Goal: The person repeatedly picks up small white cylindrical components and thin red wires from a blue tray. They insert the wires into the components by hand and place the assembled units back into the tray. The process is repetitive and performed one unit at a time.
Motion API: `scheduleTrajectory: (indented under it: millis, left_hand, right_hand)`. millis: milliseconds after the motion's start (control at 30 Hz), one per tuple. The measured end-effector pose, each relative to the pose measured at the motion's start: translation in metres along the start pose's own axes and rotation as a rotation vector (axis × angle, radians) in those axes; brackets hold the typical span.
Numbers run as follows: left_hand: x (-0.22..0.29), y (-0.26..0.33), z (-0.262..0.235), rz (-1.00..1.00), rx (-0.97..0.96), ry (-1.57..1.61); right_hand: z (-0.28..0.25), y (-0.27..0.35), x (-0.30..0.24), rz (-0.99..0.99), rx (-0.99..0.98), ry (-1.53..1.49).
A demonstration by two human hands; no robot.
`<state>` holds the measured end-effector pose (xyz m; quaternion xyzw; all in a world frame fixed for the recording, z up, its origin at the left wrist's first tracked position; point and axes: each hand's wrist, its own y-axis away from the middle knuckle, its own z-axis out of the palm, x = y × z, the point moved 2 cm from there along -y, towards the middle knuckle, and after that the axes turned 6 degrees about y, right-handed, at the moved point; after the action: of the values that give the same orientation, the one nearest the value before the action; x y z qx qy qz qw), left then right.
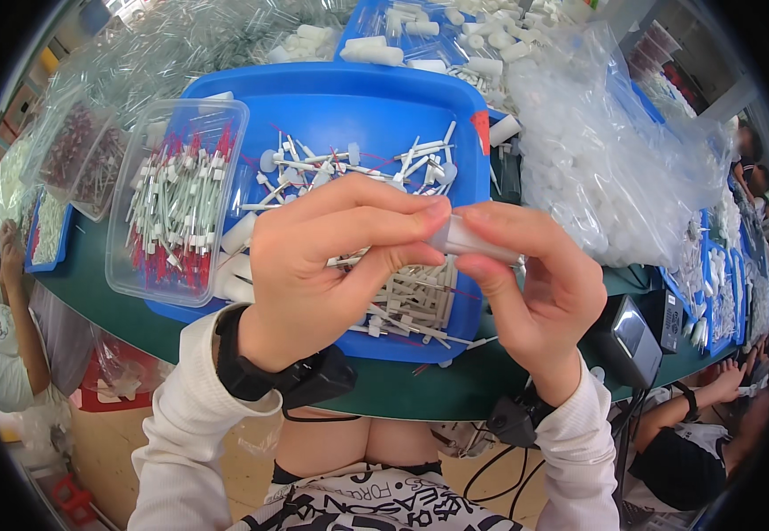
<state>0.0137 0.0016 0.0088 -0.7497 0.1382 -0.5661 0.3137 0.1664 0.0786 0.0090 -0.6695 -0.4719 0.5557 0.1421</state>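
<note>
Both my hands meet over the right part of a blue tray point(314, 88). My right hand point(535, 288) pinches a short white plastic cylinder point(477, 239) between thumb and fingers. At the cylinder's left end, my left hand point(340, 257) closes its thumb and fingertips on a translucent end piece point(439, 237). Whether the two pieces are joined is hidden by my fingers. Beneath my hands, the tray holds many thin white stems point(411, 301) with metal tips and red wires, lying loose.
Left in the tray stands a clear plastic box point(176, 203) packed with white-and-red stems. Clear tubes point(199, 44) heap up behind, and a plastic bag point(615, 159) of white parts lies to the right. A black device point(623, 341) sits at the table's point(384, 389) right. Other people work on both sides.
</note>
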Motion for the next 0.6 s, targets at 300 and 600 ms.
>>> scheduleTrajectory:
  millis: [300,600]
  left_hand:
    - [-0.006,-0.008,0.001,-0.151,0.036,0.419]
    - [-0.006,-0.005,-0.001,-0.278,0.082,0.509]
  right_hand:
    - [-0.001,-0.008,0.001,-0.21,0.004,0.062]
    - [0.0,-0.001,0.0,0.157,-0.097,-0.218]
